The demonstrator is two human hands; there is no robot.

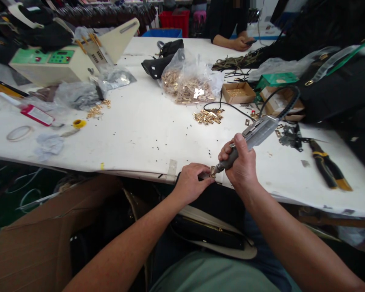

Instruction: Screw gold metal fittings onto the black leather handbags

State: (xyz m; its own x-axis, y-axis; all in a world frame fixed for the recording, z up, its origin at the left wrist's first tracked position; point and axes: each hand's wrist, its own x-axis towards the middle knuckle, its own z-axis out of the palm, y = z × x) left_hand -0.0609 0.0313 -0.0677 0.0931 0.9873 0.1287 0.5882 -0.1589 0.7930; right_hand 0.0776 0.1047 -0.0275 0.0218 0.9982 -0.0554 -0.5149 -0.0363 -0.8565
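Observation:
My right hand (241, 164) is wrapped round an electric screwdriver (255, 136), which slants down to the left with a cord at its top end. Its tip meets a small gold metal fitting (212, 172) at the table's front edge. The fingers of my left hand (193, 180) pinch that fitting from the left; what lies beneath it is partly hidden. Below, on my lap, rests a black handbag (207, 229) with beige trim and a gold zip.
A pile of gold plates (208, 117) lies before a plastic bag of gold fittings (193, 83). Black-and-yellow pliers (330, 164) are at right, near a small cardboard box (239, 93). A beige machine (61, 65) stands at left. Across the table, a person's hands (241, 43) hold a phone.

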